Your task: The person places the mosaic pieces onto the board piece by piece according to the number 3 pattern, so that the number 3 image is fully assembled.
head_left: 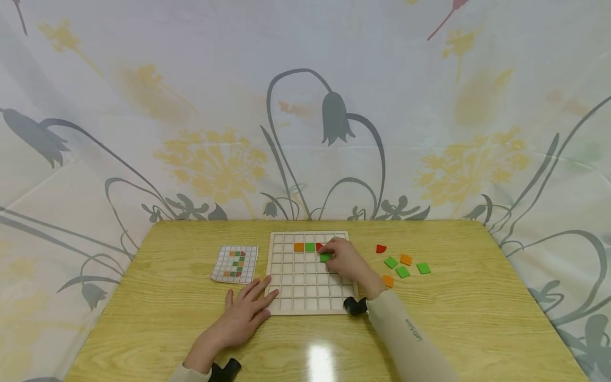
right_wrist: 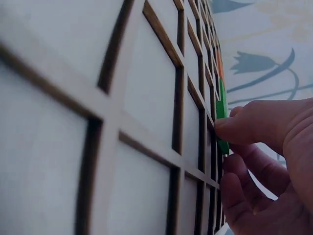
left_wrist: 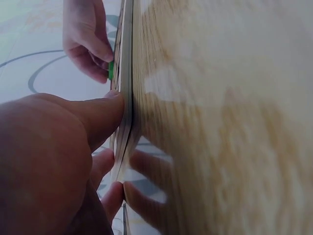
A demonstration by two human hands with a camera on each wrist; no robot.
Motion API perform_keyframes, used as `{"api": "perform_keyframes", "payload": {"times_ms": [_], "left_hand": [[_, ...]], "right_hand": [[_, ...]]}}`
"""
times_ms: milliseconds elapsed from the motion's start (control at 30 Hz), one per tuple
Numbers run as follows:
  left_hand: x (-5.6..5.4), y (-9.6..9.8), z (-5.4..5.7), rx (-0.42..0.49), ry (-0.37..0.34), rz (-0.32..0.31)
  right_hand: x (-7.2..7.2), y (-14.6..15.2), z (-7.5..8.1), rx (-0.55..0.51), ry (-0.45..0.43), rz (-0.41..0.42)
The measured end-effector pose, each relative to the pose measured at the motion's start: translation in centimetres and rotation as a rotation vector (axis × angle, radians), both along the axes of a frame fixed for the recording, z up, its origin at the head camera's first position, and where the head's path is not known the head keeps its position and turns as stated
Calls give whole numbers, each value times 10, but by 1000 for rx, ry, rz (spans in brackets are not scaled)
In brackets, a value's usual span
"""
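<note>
A pale wooden grid board lies on the table. In its second row from the far edge sit an orange square tile, a green square tile and a red tile partly covered by fingers. My right hand pinches another green square tile between thumb and fingers, just below the red one, close over the grid. The right wrist view shows the thumb against green at the board's surface. My left hand rests at the board's left edge, fingers spread and fingertips on the frame.
A printed pattern card with a coloured grid lies left of the board. Right of the board are scattered a red quarter-round tile, orange tiles and several green tiles. A patterned cloth hangs behind the wooden table.
</note>
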State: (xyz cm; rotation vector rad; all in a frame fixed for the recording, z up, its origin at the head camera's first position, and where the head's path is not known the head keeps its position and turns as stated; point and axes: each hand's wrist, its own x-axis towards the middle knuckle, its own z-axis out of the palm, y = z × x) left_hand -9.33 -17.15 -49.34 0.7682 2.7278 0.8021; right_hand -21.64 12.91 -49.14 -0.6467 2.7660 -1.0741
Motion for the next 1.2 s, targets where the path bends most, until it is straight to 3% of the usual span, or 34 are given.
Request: {"api": "perform_keyframes", "payload": {"times_ms": [400, 700, 1200], "left_hand": [[0, 0, -2, 15, 1, 2], [0, 1, -5, 8, 13, 6], [1, 0, -4, 12, 12, 3]], "right_hand": [[2, -1, -5, -50, -22, -73], [1, 12, -3, -162, -147, -82], [2, 9, -5, -183, -134, -83]]}}
